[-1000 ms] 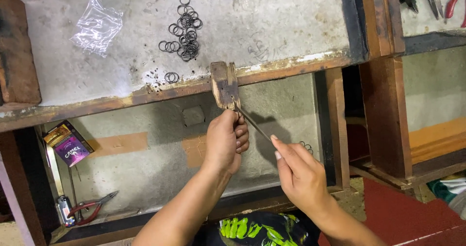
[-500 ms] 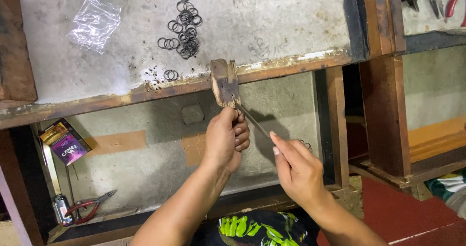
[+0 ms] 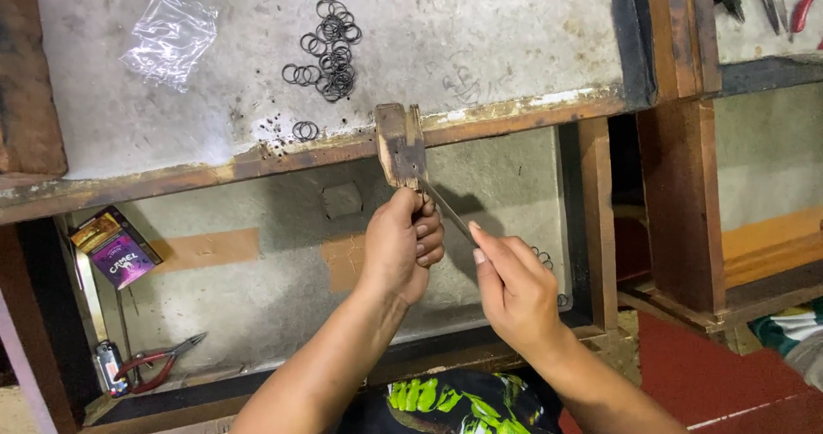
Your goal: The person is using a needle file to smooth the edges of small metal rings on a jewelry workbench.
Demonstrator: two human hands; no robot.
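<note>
The fingers (image 3: 426,235) of the left hand (image 3: 399,247) are closed at the wooden peg (image 3: 399,145); a thin file (image 3: 447,213), slanting from it, is pinched by the right hand (image 3: 514,293).

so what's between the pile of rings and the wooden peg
Head view: only bare grey bench top separates the ring pile from the wooden peg.

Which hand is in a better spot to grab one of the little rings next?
Probably the left. The left hand is pressed against the wooden peg at the bench edge, nearer the pile of rings. The right hand sits lower and holds the thin metal file.
</note>
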